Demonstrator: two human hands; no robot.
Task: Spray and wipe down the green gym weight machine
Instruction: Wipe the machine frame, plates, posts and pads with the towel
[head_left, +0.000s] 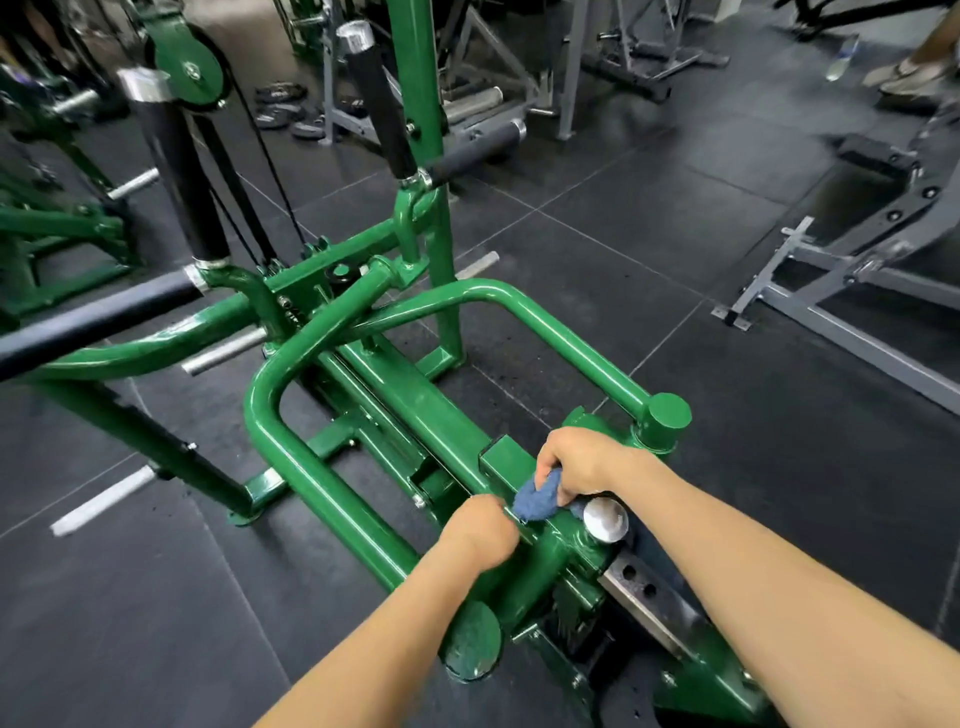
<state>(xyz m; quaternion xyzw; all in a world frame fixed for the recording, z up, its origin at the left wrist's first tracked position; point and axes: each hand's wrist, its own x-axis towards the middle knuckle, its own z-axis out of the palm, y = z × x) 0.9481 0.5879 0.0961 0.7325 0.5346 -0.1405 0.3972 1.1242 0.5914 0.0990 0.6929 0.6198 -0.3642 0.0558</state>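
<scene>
The green weight machine fills the middle of the view, with a looped tube frame and a central beam running toward me. My right hand grips a bunched blue cloth and presses it on the beam, just beside a round chrome knob. Left of the cloth, my left hand curls over the edge of the same beam, fingers hidden on the far side. No spray bottle shows.
Black padded handles rise behind the frame. Grey machine frames stand at the right and back. Loose weight plates lie on the dark rubber floor. Another person's sandalled foot and a plastic bottle are top right.
</scene>
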